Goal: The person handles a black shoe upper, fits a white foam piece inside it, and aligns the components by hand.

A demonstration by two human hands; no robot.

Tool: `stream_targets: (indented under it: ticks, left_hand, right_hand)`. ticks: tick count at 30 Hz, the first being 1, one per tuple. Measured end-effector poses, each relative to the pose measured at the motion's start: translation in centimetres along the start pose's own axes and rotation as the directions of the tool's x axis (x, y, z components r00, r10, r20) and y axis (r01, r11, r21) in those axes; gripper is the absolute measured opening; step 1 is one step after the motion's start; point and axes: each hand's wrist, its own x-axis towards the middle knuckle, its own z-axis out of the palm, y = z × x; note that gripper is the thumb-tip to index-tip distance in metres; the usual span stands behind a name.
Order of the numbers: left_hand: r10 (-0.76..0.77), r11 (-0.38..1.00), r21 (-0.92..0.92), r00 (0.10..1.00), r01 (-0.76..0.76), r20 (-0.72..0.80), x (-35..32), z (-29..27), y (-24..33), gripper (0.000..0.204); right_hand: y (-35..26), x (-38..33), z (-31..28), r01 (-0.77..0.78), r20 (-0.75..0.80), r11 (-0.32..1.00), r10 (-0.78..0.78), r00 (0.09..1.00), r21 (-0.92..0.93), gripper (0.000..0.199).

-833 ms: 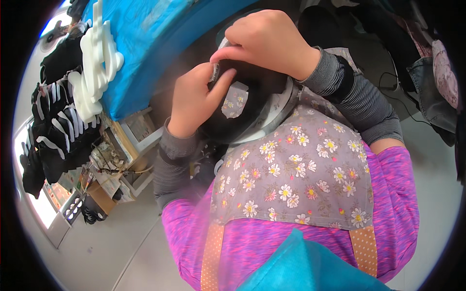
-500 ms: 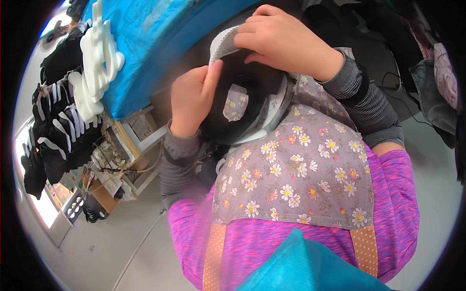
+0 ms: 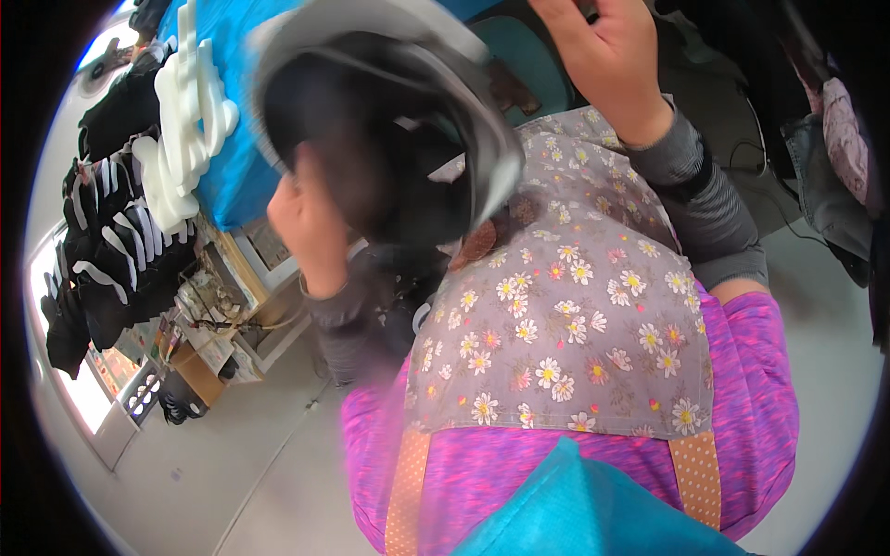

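A hollow, rounded, helmet-like item (image 3: 417,176) is raised in front of me, black inside with a thick grey-white rim; motion smears it. My left hand (image 3: 311,227) grips its near left side, a digit lying over the dark inside and the other fingers partly hidden. Up at the top edge, my right hand (image 3: 612,60) is apart from the item, to its right. Its fingers are spread with nothing visible between them, though the tips are cut off by the picture's edge. Below the item, my grey flowered apron (image 3: 565,324) covers my lap.
A blue-covered surface (image 3: 222,167) stands at the far left, with white foam-like pieces (image 3: 181,120) at its edge. Black items with white strips (image 3: 116,241) hang further left. A wooden-framed stand (image 3: 241,264) is below them. Dark clothing (image 3: 816,157) hangs at the right.
The black item has come up and left from my lap into my left hand. The grey-white strip held between both hands is no longer distinguishable. My right hand has moved up and right, its fingers opened.
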Motion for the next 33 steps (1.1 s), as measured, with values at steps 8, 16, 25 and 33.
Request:
stream_targets:
  ticks: [8,16,25,33]
  left_hand:
    - [-0.422,0.844,-0.466,0.864,0.264,-0.275,-5.0,1.1,-1.1,0.042]
    - [-0.106,0.957,-0.099,0.646,0.273,0.756,-7.6,-5.5,-0.2,0.042]
    - [0.021,0.907,0.383,0.927,-0.175,0.373,-7.0,-1.5,-7.2,0.026]
    - [0.091,0.826,0.533,0.977,-0.183,0.195,-7.9,1.0,-10.3,0.011]
  right_hand:
    - [-0.5,-7.0,3.1,-0.429,0.497,0.901,0.403,0.768,-0.067,0.076]
    - [0.5,-5.9,5.9,-0.166,0.525,0.972,0.230,0.819,-0.166,0.040]
    - [2.0,-12.0,9.5,-0.012,0.782,0.972,0.195,0.592,-0.233,0.014]
    - [4.5,-12.0,10.1,-0.017,0.821,0.959,0.250,0.514,-0.282,0.023]
